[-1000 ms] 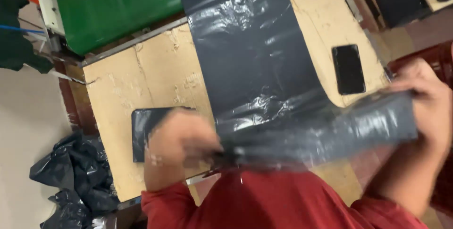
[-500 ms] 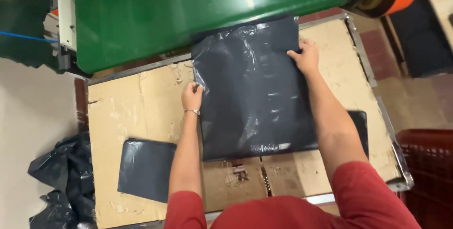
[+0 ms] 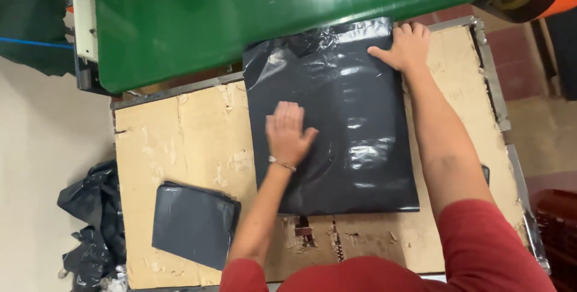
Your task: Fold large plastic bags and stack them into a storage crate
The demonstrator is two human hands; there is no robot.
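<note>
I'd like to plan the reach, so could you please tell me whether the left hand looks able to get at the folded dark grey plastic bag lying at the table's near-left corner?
Probably yes. The left hand lies flat on the large dark grey plastic bag, holding nothing, and only bare cardboard tabletop separates it from the folded dark grey plastic bag.

A cardboard-topped work table (image 3: 180, 141) with a metal rim fills the middle. Beyond its far edge runs a glossy green machine cover (image 3: 240, 15) — light glints along it. Left of the table lies pale floor (image 3: 42, 165); right of it — reddish tiles (image 3: 517, 69).
</note>
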